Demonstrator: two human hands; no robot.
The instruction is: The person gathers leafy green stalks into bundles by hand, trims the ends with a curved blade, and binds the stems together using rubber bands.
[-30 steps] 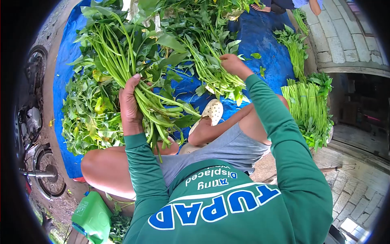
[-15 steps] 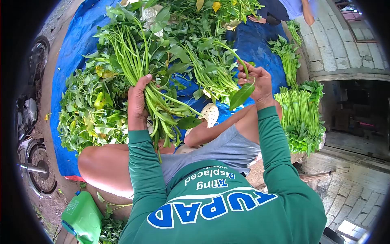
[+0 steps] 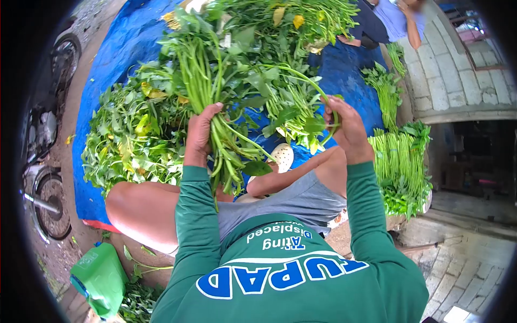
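My left hand [image 3: 201, 131] is closed around a bunch of water spinach [image 3: 198, 75], its leaves pointing away from me and cut stem ends hanging toward my lap. Off to the right, my right hand [image 3: 349, 126] pinches one long water spinach stem [image 3: 301, 75], which curves left toward the leaves of the bunch. Between my hands, another pile of water spinach stems [image 3: 293, 110] lies on the blue tarp [image 3: 336, 72]. Loose leaves [image 3: 129, 140], some yellow, are heaped to the left of my left hand.
Tied bundles of water spinach [image 3: 396, 161] stand at the right, with more bundles [image 3: 383, 89] beyond. A green plastic jug [image 3: 101, 280] is at lower left. A motorcycle [image 3: 48, 204] stands along the left edge. Another person [image 3: 396, 19] is at the upper right.
The view has shifted slightly, so both hands appear further right and lower. My right hand has turned a little with the single stem, whose leaf now hangs nearer the fingers.
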